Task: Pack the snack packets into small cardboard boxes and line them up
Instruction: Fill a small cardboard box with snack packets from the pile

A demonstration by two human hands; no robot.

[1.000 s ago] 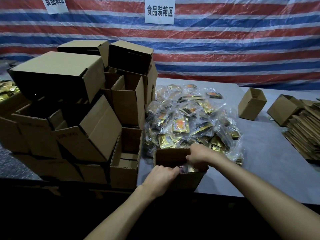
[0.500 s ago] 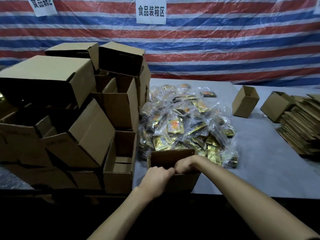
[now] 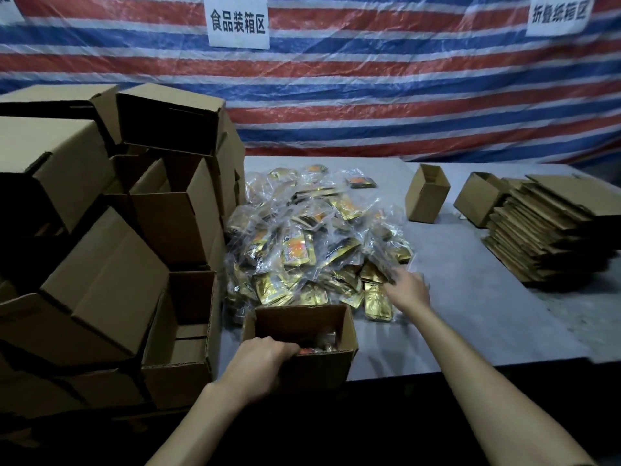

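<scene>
At the near edge of the table (image 3: 470, 314), head view: the left hand (image 3: 262, 361) grips the near rim of the open box (image 3: 312, 368), fingers curled over it. A few packets lie inside. The packet pile (image 3: 312, 243) sits at twelve o'clock of the box. The right hand (image 3: 408, 290) is at the pile's edge, two o'clock; its fingers are blurred, so the grasp cannot be told. Advised: steady the box, pinch one packet clear of its neighbours and lay it flat.

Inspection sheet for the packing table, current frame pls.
Surface: grey table, dimly lit.
Job's things: snack packet pile mid-table; open small box at near edge, packets inside.
Clutter: piled empty cartons left; flattened carton stack and two open boxes right.
Hands: left hand grips the box's near wall; right hand at the pile's edge, blurred, grip unclear.
Cables: nothing seen.
Surroundings: striped tarp backdrop with paper signs.
</scene>
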